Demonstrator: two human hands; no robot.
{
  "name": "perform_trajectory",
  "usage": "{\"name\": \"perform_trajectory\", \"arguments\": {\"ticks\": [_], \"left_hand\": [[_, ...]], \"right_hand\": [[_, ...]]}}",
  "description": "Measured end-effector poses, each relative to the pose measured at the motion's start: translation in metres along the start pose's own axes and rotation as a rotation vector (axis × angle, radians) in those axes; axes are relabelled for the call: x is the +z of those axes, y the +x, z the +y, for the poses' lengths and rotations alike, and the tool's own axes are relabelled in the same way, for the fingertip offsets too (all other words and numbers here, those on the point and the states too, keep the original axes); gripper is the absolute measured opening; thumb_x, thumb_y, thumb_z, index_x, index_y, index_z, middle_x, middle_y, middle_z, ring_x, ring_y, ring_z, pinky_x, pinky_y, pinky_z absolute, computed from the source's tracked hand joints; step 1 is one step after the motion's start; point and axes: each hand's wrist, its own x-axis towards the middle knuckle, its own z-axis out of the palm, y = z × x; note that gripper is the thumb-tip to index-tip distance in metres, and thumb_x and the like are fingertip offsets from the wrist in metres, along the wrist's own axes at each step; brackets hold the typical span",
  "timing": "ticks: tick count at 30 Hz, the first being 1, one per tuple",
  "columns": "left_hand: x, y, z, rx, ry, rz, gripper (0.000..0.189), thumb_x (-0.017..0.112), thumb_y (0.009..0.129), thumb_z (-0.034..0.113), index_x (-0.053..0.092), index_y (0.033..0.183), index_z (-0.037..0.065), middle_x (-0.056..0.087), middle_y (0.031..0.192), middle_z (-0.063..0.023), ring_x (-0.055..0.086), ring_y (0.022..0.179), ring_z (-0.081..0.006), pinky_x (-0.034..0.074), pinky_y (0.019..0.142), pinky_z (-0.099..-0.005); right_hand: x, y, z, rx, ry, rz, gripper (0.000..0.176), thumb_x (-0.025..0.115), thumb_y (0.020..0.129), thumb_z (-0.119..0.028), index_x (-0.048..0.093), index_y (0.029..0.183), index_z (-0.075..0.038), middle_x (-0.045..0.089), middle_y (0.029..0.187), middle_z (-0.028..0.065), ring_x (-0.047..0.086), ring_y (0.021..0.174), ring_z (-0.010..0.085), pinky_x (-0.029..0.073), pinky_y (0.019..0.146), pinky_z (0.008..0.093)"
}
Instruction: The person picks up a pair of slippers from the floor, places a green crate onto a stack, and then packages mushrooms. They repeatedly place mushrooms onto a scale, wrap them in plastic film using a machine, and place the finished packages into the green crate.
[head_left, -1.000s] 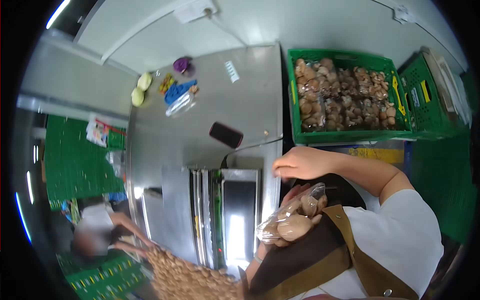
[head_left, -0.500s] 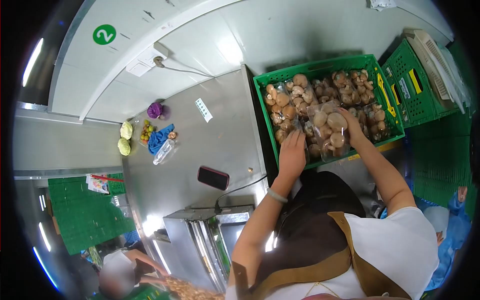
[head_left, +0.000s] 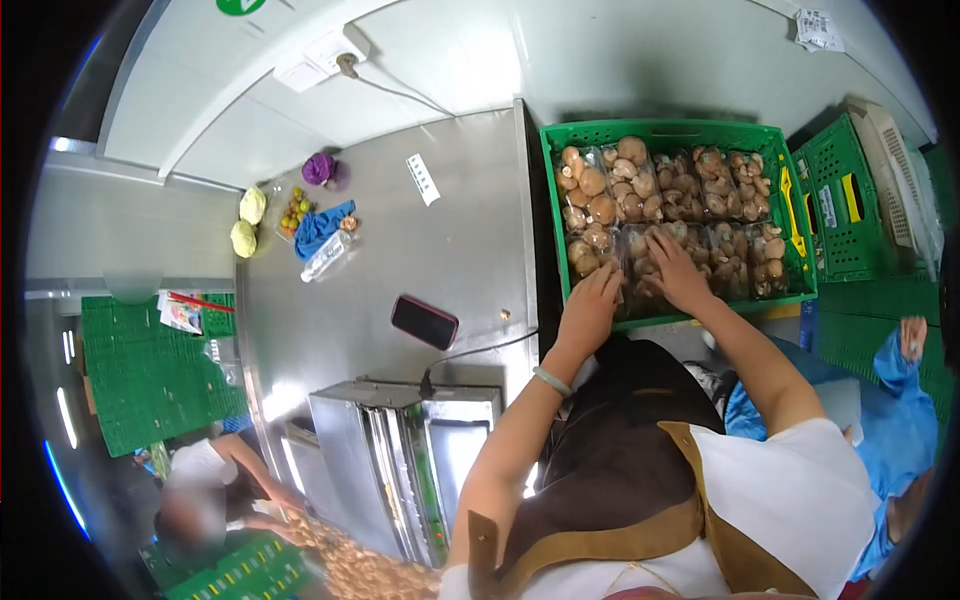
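Note:
A green crate (head_left: 664, 130) holds clear plastic packs of brown mushrooms in two rows. In the near row, my right hand (head_left: 682, 274) lies with fingers spread on top of one mushroom pack (head_left: 637, 243), partly covering it. My left hand (head_left: 592, 302) rests at the crate's near edge, its fingers stretched over the front of the near-left mushroom pack (head_left: 588, 252). Neither hand grips anything that I can see. The fingertips of my left hand lie close beside the pack under my right hand.
Left of the crate, a steel table (head_left: 470, 230) carries a phone (head_left: 424, 322), a purple cabbage (head_left: 319, 169), a blue cloth (head_left: 322, 232) and a plastic bottle (head_left: 326, 257). Another green crate (head_left: 835, 205) stands at right. A person in blue (head_left: 850, 400) is near my right side; another works at lower left.
The mushroom pack my right hand held above the crate now sits in the near row. My right hand has lowered and let go, fingers spread. The view has shifted slightly.

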Motion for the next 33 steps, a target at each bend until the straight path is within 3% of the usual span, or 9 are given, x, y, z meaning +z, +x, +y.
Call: {"name": "perform_trajectory", "arguments": {"ticks": [7, 10, 15, 18, 22, 25, 29, 32, 33], "left_hand": [[-0.087, -0.159, 0.041, -0.436, -0.558, 0.183, 0.041, 0.064, 0.091, 0.005, 0.056, 0.131, 0.004, 0.062, 0.124, -0.0189, 0.064, 0.109, -0.0336, 0.051, 0.091, -0.039], [-0.098, -0.274, 0.036, -0.68, -0.566, 0.405, 0.028, 0.063, 0.093, 0.006, 0.062, 0.121, 0.001, 0.069, 0.114, -0.0125, 0.067, 0.102, -0.0214, 0.051, 0.091, -0.0316], [-0.128, -0.446, 0.064, -0.957, -0.701, 0.995, 0.017, 0.059, 0.097, 0.005, 0.065, 0.112, 0.001, 0.069, 0.108, -0.007, 0.065, 0.101, -0.0157, 0.05, 0.09, -0.0286], [-0.141, -0.53, 0.074, -1.058, -0.703, 1.187, 0.018, 0.057, 0.098, 0.006, 0.062, 0.113, -0.003, 0.068, 0.108, -0.0088, 0.064, 0.096, -0.0153, 0.051, 0.087, -0.0272], [-0.142, -0.618, 0.069, -1.116, -0.667, 1.349, 0.024, 0.059, 0.098, 0.009, 0.06, 0.117, -0.005, 0.068, 0.109, -0.0123, 0.065, 0.096, -0.0173, 0.051, 0.088, -0.0285], [-0.156, -0.657, 0.063, -1.179, -0.664, 1.458, 0.02, 0.057, 0.099, 0.007, 0.061, 0.114, -0.004, 0.069, 0.107, -0.0123, 0.065, 0.095, -0.0168, 0.052, 0.087, -0.029], [-0.168, -0.716, 0.029, -1.215, -0.623, 1.614, 0.019, 0.054, 0.101, 0.01, 0.061, 0.114, -0.002, 0.069, 0.104, -0.0084, 0.064, 0.09, -0.0138, 0.053, 0.081, -0.0268], [-0.172, -0.762, -0.011, -1.188, -0.663, 1.749, 0.02, 0.054, 0.101, 0.011, 0.062, 0.114, -0.002, 0.068, 0.102, -0.007, 0.063, 0.087, -0.0122, 0.051, 0.079, -0.0248], [-0.171, -0.783, -0.03, -1.153, -0.669, 1.774, 0.021, 0.055, 0.101, 0.012, 0.062, 0.115, -0.002, 0.068, 0.102, -0.0065, 0.063, 0.087, -0.0121, 0.05, 0.079, -0.0239]], "right_hand": [[-0.018, 0.021, -0.088, -0.1, 0.032, 0.048, 0.062, 0.073, 0.083, -0.02, 0.045, 0.134, -0.001, 0.042, 0.142, 0.0176, 0.042, 0.13, 0.038, 0.038, 0.108, 0.0456], [-0.076, 0.001, -0.226, -0.243, 0.942, -0.126, 0.03, 0.071, 0.086, -0.01, 0.061, 0.113, -0.001, 0.062, 0.118, 0.0138, 0.065, 0.099, 0.0282, 0.051, 0.088, 0.0361], [-0.185, -0.063, -0.41, -1.215, 1.716, -0.297, 0.012, 0.064, 0.092, -0.006, 0.068, 0.098, 0.004, 0.068, 0.096, 0.0177, 0.066, 0.086, 0.0303, 0.054, 0.077, 0.0377], [-0.208, -0.134, -0.505, -0.93, 2.432, -0.277, 0.024, 0.061, 0.094, -0.011, 0.07, 0.083, 0.008, 0.067, 0.081, 0.0224, 0.066, 0.069, 0.0309, 0.055, 0.066, 0.0348], [-0.202, -0.204, -0.587, -0.571, 2.83, -0.539, 0.019, 0.069, 0.089, -0.011, 0.071, 0.085, 0.008, 0.068, 0.083, 0.0202, 0.067, 0.066, 0.023, 0.056, 0.057, 0.0287], [-0.184, -0.214, -0.617, -0.538, 2.719, -0.812, 0.037, 0.059, 0.098, -0.024, 0.071, 0.087, 0.009, 0.067, 0.085, 0.0219, 0.065, 0.07, 0.0248, 0.053, 0.059, 0.0303], [-0.14, -0.144, -0.673, -1.144, 2.208, -1.337, 0.025, 0.054, 0.097, -0.008, 0.066, 0.096, 0.013, 0.067, 0.093, 0.0208, 0.066, 0.077, 0.0301, 0.057, 0.068, 0.0372], [-0.077, -0.118, -0.718, -1.643, 1.781, -1.203, 0.02, 0.056, 0.096, -0.011, 0.065, 0.089, 0.005, 0.067, 0.089, 0.0151, 0.067, 0.079, 0.0298, 0.057, 0.067, 0.0406], [-0.042, -0.108, -0.731, -1.51, 1.601, -1.157, 0.017, 0.06, 0.094, -0.012, 0.066, 0.092, 0.004, 0.067, 0.093, 0.0132, 0.067, 0.084, 0.0274, 0.055, 0.071, 0.0386]]}}
